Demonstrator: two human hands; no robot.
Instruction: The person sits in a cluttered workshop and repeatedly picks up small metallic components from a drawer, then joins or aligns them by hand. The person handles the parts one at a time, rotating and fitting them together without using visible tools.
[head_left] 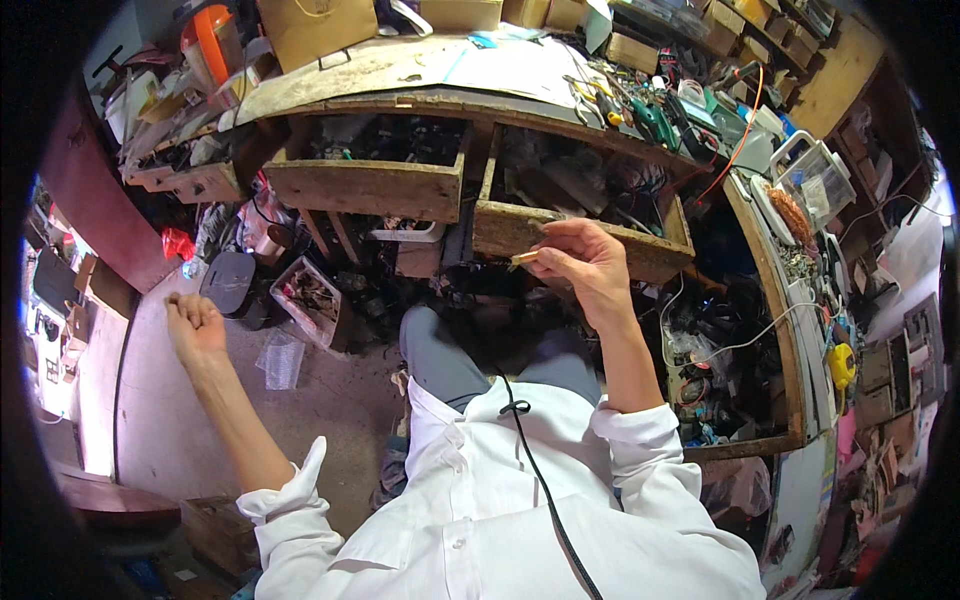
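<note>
Bare left forearm [238, 420] angles out sideways, left grip [197, 327] kinda loosely curled. Bare right forearm [632, 362] is basically upright, right grip [592, 265] up front in a thumb-and-finger pinch.

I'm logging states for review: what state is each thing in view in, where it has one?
Right hand: pinching a small yellowish piece
Small yellowish piece: held
Left hand: loosely curled, no held item visible
Wooden drawer nearest the right hand: pulled open
Wooden drawer just left of it: pulled open
Pale box: open-topped
Clear plastic piece: lying on the floor
</note>
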